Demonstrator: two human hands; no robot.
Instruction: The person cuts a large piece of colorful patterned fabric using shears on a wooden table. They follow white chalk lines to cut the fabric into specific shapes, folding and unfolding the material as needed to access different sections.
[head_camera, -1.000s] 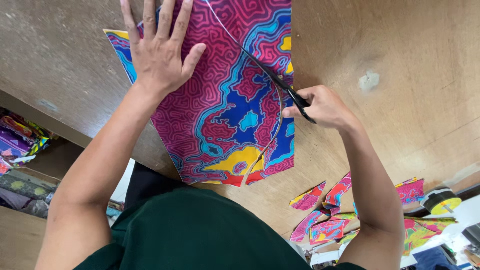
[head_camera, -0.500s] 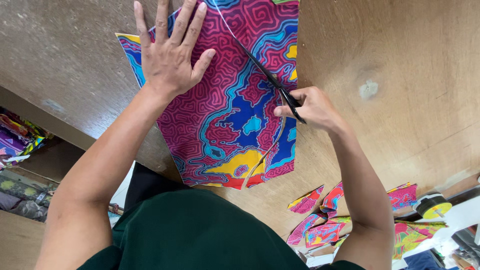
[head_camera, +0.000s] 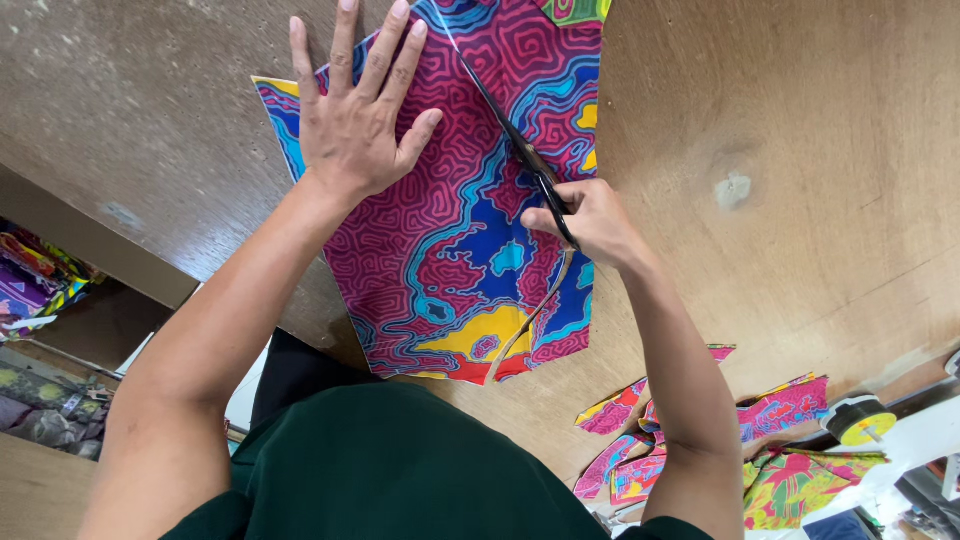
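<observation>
1. A piece of patterned fabric, swirled in magenta, blue and yellow, lay flat on the brown wooden worktop, its near edge close to the person's dark green shirt.
2. The left hand was spread open, fingers apart, pressing palm-down on the cloth's upper left part.
3. The right hand was closed around the handles of black scissors, whose blades pointed away from the person along a pale line running up the fabric.
4. A slit ran from the fabric's near edge up to the scissors, with a narrow strip curling off just below the right hand.
5. Cut scraps of similar bright cloth lay in a loose heap near the worktop's near right edge, well apart from the main piece.
6. A small round roll with a yellow centre sat just beyond the scraps, at the worktop's edge.
7. Bare wood stretched wide to the right of the fabric and to its left.
8. More folded printed cloth was visible below the worktop's left edge; whether it sat in a container could not be told.
</observation>
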